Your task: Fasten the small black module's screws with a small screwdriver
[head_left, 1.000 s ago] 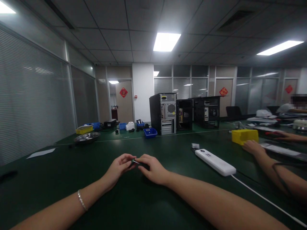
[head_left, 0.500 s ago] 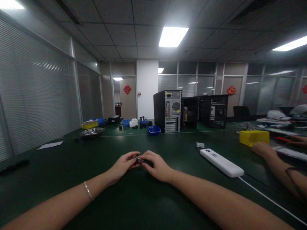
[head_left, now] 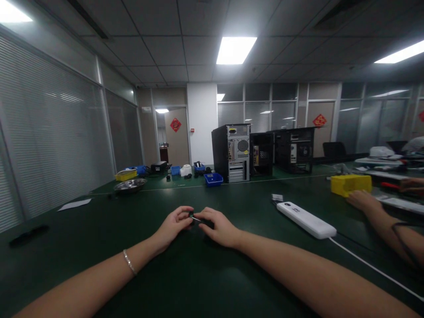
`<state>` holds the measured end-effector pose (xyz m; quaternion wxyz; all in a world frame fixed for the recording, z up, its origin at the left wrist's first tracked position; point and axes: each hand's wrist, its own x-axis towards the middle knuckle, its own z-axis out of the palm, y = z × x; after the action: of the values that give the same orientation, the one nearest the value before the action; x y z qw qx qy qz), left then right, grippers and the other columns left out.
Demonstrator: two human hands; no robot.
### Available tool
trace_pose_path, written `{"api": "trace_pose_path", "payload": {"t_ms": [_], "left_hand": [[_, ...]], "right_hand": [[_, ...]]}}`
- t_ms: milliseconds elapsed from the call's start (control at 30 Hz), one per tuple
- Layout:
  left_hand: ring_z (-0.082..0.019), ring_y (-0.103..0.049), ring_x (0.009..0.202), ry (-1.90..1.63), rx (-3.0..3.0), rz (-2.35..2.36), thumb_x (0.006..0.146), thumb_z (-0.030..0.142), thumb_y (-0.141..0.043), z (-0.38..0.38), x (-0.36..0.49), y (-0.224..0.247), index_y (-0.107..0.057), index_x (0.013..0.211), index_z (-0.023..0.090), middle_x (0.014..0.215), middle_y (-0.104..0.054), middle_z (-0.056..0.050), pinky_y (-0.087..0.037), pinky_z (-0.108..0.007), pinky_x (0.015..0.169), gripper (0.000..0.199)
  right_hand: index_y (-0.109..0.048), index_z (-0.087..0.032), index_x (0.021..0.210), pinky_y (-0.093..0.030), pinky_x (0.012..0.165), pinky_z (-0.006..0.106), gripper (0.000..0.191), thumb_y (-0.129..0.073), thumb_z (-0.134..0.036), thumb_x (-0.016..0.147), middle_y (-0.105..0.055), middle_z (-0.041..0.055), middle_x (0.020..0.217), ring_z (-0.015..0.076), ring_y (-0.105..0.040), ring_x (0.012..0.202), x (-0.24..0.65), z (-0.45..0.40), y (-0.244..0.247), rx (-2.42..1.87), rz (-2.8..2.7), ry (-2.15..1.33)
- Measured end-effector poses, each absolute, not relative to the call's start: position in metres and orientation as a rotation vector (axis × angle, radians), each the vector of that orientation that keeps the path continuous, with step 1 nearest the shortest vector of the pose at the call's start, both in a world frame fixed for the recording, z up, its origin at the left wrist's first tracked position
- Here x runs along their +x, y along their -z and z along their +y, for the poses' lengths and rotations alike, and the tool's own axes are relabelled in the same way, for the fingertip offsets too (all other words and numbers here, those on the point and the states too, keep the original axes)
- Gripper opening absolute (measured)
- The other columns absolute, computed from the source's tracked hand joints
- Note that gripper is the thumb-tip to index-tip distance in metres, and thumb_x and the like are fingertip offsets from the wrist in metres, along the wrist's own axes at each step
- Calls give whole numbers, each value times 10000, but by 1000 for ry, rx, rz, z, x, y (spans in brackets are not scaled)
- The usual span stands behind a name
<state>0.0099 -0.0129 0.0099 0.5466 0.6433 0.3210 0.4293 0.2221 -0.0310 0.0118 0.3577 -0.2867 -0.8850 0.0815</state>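
Over the green tabletop [head_left: 159,282], my left hand [head_left: 172,225] pinches a small dark piece with a bit of green [head_left: 191,214] between thumb and fingertips. Its exact kind is too small to make out. My right hand [head_left: 221,227] is closed around a small screwdriver [head_left: 196,219]. The thin metal shaft points left toward the small piece, while the dark handle lies mostly hidden under the fingers. Whether the tip touches the piece I cannot tell. Both hands are close together, near the table surface.
A white power strip [head_left: 306,220] with a cable lies to the right. Beyond it, a co-worker's hand [head_left: 364,201] touches a yellow bin [head_left: 350,184]. Computer towers [head_left: 237,152], a blue bin [head_left: 213,179] and a metal dish [head_left: 130,186] stand farther back. Paper [head_left: 74,204] lies left.
The view has shifted slightly. My right hand sits a little farther from the left, and more of the screwdriver's shaft shows between them. Both grips look the same.
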Motion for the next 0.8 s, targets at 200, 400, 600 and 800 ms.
{"api": "trace_pose_path", "payload": {"t_ms": [200,400,600,800], "left_hand": [[-245,-652,1001,-959,1624,785,892,177,-629,-11,7,-8,-603,1144,147,1086,-678,-66,-516,-469,889,255],[-230,-661,949,-963,1678,805,909,222,-611,-8,7,-6,-609,1114,145,1091,-668,-69,-544,-440,833,219],[-228,-665,944,-962,1699,798,908,223,-614,-6,7,-4,-613,1110,144,1082,-673,-67,-544,-441,833,217],[-249,-660,1025,-942,1665,774,888,206,-618,-15,8,-11,-605,1192,144,1127,-705,-104,-528,-407,873,310]], "right_hand": [[-585,-171,1190,-535,846,439,242,-575,-247,961,-631,77,1163,234,-640,994,222,-34,-15,-728,-2295,-209],[-584,-172,1191,-536,841,436,242,-575,-246,960,-634,75,1154,233,-641,988,222,-34,-14,-719,-2308,-199],[-576,-172,1206,-538,840,437,258,-575,-253,961,-634,77,1158,233,-643,986,222,-32,-12,-720,-2304,-200],[-581,-170,1194,-538,842,437,246,-575,-248,961,-632,77,1161,234,-642,990,222,-34,-14,-731,-2296,-202]]}}
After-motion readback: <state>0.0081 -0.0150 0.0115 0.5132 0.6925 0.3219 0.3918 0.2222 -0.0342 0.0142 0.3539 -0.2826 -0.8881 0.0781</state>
